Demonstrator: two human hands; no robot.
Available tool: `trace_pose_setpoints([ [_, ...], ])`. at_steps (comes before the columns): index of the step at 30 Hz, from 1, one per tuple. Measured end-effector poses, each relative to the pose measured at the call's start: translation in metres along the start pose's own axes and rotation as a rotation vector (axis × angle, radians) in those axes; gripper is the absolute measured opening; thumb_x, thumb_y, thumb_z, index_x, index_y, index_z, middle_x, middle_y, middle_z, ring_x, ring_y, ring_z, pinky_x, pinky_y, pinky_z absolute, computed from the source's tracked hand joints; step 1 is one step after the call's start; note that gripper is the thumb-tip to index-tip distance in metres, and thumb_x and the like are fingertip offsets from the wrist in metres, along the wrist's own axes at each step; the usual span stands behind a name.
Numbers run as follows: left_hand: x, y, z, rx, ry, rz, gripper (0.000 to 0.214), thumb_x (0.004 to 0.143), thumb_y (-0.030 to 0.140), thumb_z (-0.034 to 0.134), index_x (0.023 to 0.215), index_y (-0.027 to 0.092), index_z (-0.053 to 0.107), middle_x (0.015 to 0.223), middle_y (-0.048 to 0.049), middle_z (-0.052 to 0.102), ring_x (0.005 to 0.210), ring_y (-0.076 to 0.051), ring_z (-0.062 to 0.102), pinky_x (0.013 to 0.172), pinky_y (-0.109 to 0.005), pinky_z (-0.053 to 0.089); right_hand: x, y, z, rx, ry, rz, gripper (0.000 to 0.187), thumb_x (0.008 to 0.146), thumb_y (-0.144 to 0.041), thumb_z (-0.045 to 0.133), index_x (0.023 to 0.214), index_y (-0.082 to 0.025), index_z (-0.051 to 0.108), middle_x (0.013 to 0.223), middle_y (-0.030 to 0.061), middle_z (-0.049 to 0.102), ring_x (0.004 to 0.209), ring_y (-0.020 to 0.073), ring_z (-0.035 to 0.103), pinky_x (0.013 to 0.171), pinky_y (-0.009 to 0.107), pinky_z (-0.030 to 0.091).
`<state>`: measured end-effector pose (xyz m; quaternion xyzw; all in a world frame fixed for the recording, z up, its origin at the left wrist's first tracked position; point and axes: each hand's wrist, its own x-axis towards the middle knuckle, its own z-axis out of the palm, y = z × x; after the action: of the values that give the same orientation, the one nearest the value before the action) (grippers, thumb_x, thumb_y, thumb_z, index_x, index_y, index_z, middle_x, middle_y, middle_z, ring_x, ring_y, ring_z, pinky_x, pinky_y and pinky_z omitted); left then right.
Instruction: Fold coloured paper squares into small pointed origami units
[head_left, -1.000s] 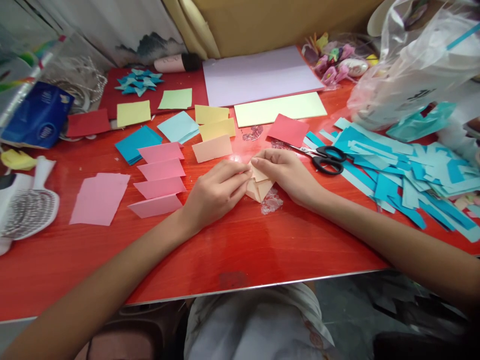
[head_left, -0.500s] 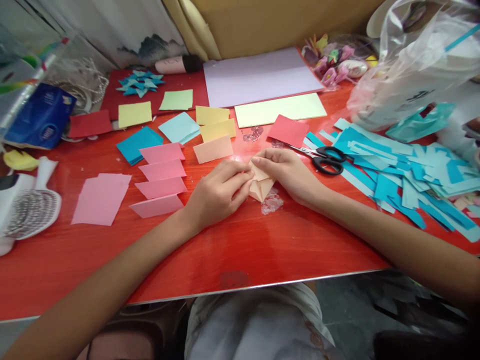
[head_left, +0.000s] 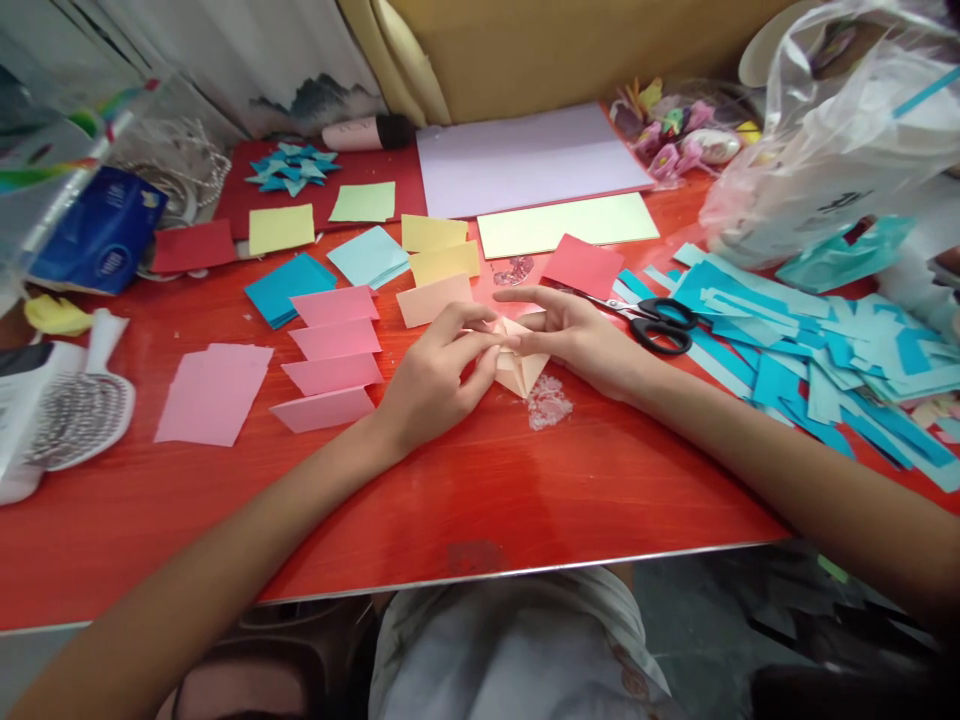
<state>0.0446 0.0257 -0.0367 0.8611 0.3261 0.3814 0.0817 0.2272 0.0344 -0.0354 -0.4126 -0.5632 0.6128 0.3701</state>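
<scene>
1. Left hand pinches the peach origami paper.
2. Right hand touches it — whether gripping, I cannot tell.
3. Creased, folded, it sits between them — tip toward six o'clock, pink slips at nine.

Mid-table: 1 folded cream paper, 4 folded pink cards, 1 pair of scissors. Left edge: 1 hairbrush. Back edge: 1 lilac sheet. Right edge: blue strips, too many to count.

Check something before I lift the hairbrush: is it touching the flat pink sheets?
Apart: the head view shows a strip of bare red tabletop between the hairbrush and the flat pink sheets.
</scene>
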Motion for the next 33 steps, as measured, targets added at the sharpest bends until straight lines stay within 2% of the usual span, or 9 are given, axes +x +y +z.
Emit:
trace_pose_setpoints([
  [5, 0.003, 0.000, -0.004, -0.073, 0.009, -0.146, 0.015, 0.086, 0.019, 0.049, 0.082, 0.017, 0.063, 0.096, -0.0053, 0.061, 0.092, -0.014, 0.059, 0.080, -0.027, 0.048, 0.001, 0.001, -0.002, -0.034, -0.036, 0.005, 0.051, 0.077, -0.019, 0.062, 0.125, -0.017, 0.045, 0.074, 0.0002, 0.061, 0.065, 0.0115, 0.057, 0.058, 0.024, 0.045],
  [9, 0.004, -0.002, -0.004, -0.244, -0.126, -0.274, 0.021, 0.087, 0.024, 0.049, 0.104, 0.022, 0.061, 0.090, -0.0005, 0.064, 0.082, -0.011, 0.060, 0.074, -0.022, 0.049, 0.001, -0.001, -0.002, -0.048, -0.119, 0.015, 0.054, 0.078, -0.015, 0.060, 0.128, -0.016, 0.041, 0.068, -0.0023, 0.059, 0.059, 0.0097, 0.053, 0.051, 0.021, 0.040],
  [11, 0.004, -0.003, -0.003, -0.281, -0.189, -0.293, 0.023, 0.086, 0.024, 0.050, 0.107, 0.022, 0.059, 0.087, 0.0006, 0.064, 0.078, -0.010, 0.060, 0.073, -0.022, 0.048, 0.001, -0.002, -0.003, -0.069, -0.176, 0.004, 0.056, 0.078, -0.014, 0.059, 0.130, -0.016, 0.039, 0.066, -0.0036, 0.057, 0.057, 0.0088, 0.051, 0.049, 0.019, 0.037],
  [13, 0.004, -0.004, -0.003, -0.285, -0.197, -0.299, 0.021, 0.085, 0.021, 0.051, 0.104, 0.021, 0.060, 0.082, 0.0010, 0.062, 0.074, -0.009, 0.058, 0.070, -0.021, 0.048, 0.001, -0.001, -0.003, -0.095, -0.215, -0.005, 0.056, 0.077, -0.013, 0.059, 0.130, -0.016, 0.039, 0.063, -0.0053, 0.054, 0.054, 0.0078, 0.049, 0.046, 0.018, 0.035],
  [18, 0.006, -0.006, -0.001, -0.347, -0.238, -0.346, 0.024, 0.082, 0.019, 0.054, 0.106, 0.021, 0.053, 0.075, 0.0023, 0.054, 0.068, -0.009, 0.053, 0.064, -0.020, 0.046, 0.001, 0.002, -0.001, -0.116, -0.131, -0.035, 0.050, 0.079, -0.017, 0.059, 0.126, -0.017, 0.043, 0.059, -0.0065, 0.051, 0.048, 0.0066, 0.045, 0.042, 0.018, 0.030],
  [24, 0.006, -0.008, -0.001, -0.367, -0.299, -0.371, 0.026, 0.085, 0.024, 0.048, 0.112, 0.022, 0.048, 0.071, 0.0033, 0.047, 0.063, -0.009, 0.048, 0.059, -0.020, 0.041, 0.002, 0.002, -0.002, -0.056, -0.007, -0.003, 0.050, 0.075, -0.015, 0.061, 0.123, -0.017, 0.047, 0.064, -0.0032, 0.059, 0.055, 0.0104, 0.055, 0.050, 0.022, 0.040],
  [28, 0.006, -0.009, -0.001, -0.366, -0.306, -0.359, 0.027, 0.086, 0.025, 0.047, 0.113, 0.023, 0.048, 0.070, 0.0035, 0.046, 0.062, -0.009, 0.047, 0.059, -0.020, 0.040, 0.003, 0.002, -0.003, -0.043, -0.002, -0.006, 0.049, 0.075, -0.015, 0.061, 0.122, -0.017, 0.048, 0.064, -0.0026, 0.059, 0.058, 0.0120, 0.057, 0.052, 0.024, 0.043],
  [33, 0.005, -0.010, -0.002, -0.390, -0.326, -0.395, 0.034, 0.084, 0.024, 0.050, 0.118, 0.023, 0.047, 0.070, 0.0033, 0.049, 0.061, -0.008, 0.048, 0.057, -0.021, 0.041, 0.002, 0.003, -0.003, -0.123, -0.036, -0.054, 0.044, 0.079, -0.019, 0.060, 0.121, -0.019, 0.048, 0.062, -0.0039, 0.056, 0.054, 0.0099, 0.054, 0.048, 0.021, 0.040],
])
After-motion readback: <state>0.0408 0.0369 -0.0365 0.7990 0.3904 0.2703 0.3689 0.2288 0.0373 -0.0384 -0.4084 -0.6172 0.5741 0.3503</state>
